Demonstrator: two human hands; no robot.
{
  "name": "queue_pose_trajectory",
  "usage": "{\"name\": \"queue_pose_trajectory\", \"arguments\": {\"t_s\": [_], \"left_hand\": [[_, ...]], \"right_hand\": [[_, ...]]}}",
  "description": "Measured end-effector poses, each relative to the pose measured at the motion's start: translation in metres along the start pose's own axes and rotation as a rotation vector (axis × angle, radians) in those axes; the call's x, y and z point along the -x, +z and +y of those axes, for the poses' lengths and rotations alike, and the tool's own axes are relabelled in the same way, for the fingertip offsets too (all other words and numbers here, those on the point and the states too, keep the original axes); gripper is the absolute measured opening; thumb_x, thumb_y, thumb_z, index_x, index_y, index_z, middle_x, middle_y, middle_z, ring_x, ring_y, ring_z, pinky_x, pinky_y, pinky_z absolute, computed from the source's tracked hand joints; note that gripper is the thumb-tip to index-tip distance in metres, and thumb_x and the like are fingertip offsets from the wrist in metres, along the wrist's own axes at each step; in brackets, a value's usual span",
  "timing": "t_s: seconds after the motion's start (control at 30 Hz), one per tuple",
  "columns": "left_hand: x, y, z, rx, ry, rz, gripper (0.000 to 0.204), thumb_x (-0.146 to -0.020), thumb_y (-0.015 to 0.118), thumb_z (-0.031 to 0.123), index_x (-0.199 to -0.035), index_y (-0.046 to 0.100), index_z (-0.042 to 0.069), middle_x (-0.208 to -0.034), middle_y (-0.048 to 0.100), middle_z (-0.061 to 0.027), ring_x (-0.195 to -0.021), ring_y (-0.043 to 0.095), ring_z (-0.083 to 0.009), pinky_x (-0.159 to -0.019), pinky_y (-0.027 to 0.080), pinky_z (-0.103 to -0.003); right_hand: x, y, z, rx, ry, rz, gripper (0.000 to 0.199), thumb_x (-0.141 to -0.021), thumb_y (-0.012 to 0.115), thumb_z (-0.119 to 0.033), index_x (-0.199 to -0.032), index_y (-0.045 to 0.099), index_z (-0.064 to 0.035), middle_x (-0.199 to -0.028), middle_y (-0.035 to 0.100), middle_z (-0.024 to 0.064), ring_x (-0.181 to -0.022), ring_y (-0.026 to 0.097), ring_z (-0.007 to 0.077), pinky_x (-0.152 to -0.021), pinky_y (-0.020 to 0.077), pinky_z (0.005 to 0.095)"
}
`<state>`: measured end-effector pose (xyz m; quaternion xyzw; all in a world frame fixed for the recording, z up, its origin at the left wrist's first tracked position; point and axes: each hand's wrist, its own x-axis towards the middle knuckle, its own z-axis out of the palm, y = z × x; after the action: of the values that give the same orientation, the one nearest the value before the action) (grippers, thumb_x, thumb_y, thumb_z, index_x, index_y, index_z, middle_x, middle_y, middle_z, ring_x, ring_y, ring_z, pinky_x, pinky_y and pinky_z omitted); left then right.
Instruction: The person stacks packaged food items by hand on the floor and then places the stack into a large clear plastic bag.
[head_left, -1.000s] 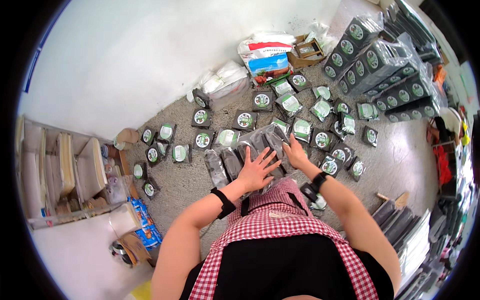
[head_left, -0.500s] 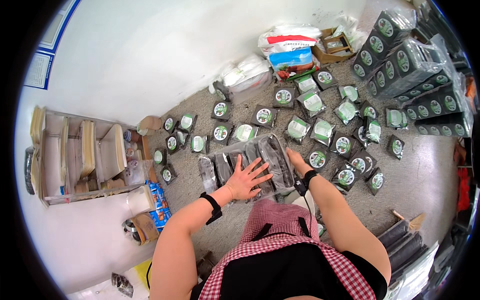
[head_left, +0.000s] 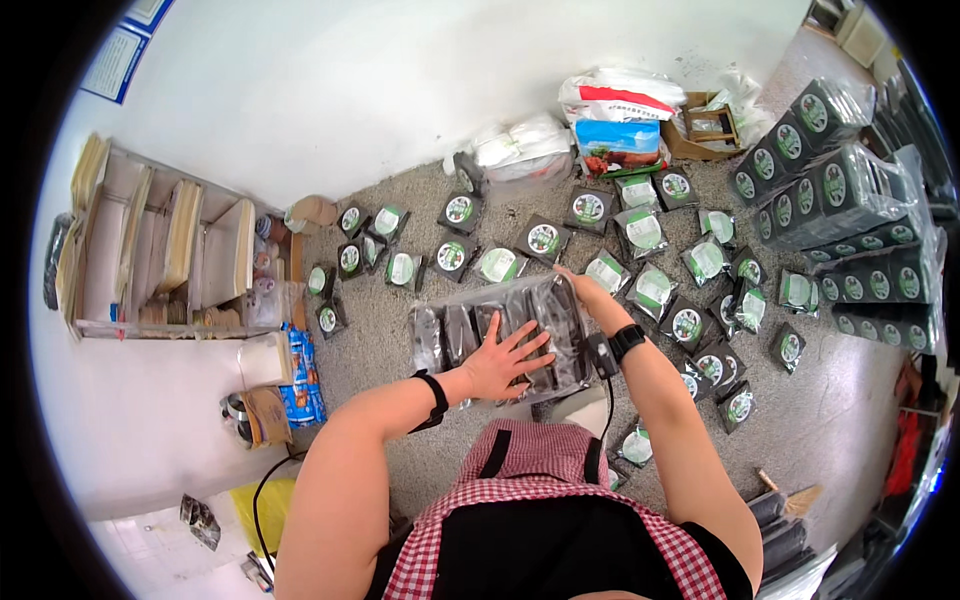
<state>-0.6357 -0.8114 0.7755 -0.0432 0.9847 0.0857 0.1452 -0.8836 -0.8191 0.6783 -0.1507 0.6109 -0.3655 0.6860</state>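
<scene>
A clear plastic bag (head_left: 458,330) filled with upright rows of dark packets is tilted in front of me, close to my apron. My left hand (head_left: 503,362) lies flat across the packets with its fingers spread. At the bag's right end, my right hand (head_left: 592,299) grips the upper corner; most of its fingers are hidden behind the bag. Beyond the bag, several dark square packets with round green-and-white labels, such as this packet (head_left: 543,239), lie scattered on the grey floor (head_left: 390,320).
To the right stand stacked bagged bundles of labelled packets (head_left: 835,195). At the wall sit a white bundle (head_left: 520,150), a printed sack (head_left: 620,130) and a cardboard box (head_left: 700,140). On the left are a shelf unit (head_left: 170,250) and blue packages (head_left: 302,375).
My view has shifted, so the surroundings sit lower in the picture. Both hands stay on the bag of packets, in much the same places.
</scene>
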Motion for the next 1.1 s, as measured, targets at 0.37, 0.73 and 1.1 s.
{"name": "queue_pose_trajectory", "arguments": {"t_s": [0.37,0.73,1.1], "left_hand": [[0.006,0.006,-0.020,-0.017,0.030,0.069,0.070,-0.080,0.046,0.048,-0.142,0.020,0.029,-0.150,0.010,-0.0047,-0.138,0.007,-0.0294,-0.098,0.004,-0.072],[0.022,0.028,-0.035,0.045,0.040,0.332,0.068,-0.077,0.051,0.038,-0.140,0.029,0.025,-0.148,0.021,-0.0001,-0.137,0.018,-0.0201,-0.104,0.004,-0.066],[0.128,0.023,-0.047,0.157,-0.445,0.531,0.064,-0.083,0.051,0.041,-0.138,0.031,0.016,-0.145,0.022,-0.0124,-0.137,0.015,-0.0292,-0.109,0.008,-0.051]], "right_hand": [[0.022,0.055,0.001,0.138,-0.740,0.590,0.031,-0.072,0.070,-0.017,-0.058,0.045,-0.0043,-0.051,0.041,0.0028,-0.048,0.035,0.0120,-0.045,0.0308,0.0304],[0.146,0.058,0.025,1.177,-0.978,0.508,0.020,-0.067,0.066,-0.011,-0.082,0.053,-0.0083,-0.076,0.053,0.0084,-0.079,0.053,0.0308,-0.069,0.0428,0.0392],[0.133,0.042,0.047,1.260,-0.858,0.690,0.016,-0.068,0.066,-0.017,-0.069,0.053,-0.0068,-0.069,0.054,0.0094,-0.074,0.052,0.0304,-0.064,0.0405,0.0416]]}}
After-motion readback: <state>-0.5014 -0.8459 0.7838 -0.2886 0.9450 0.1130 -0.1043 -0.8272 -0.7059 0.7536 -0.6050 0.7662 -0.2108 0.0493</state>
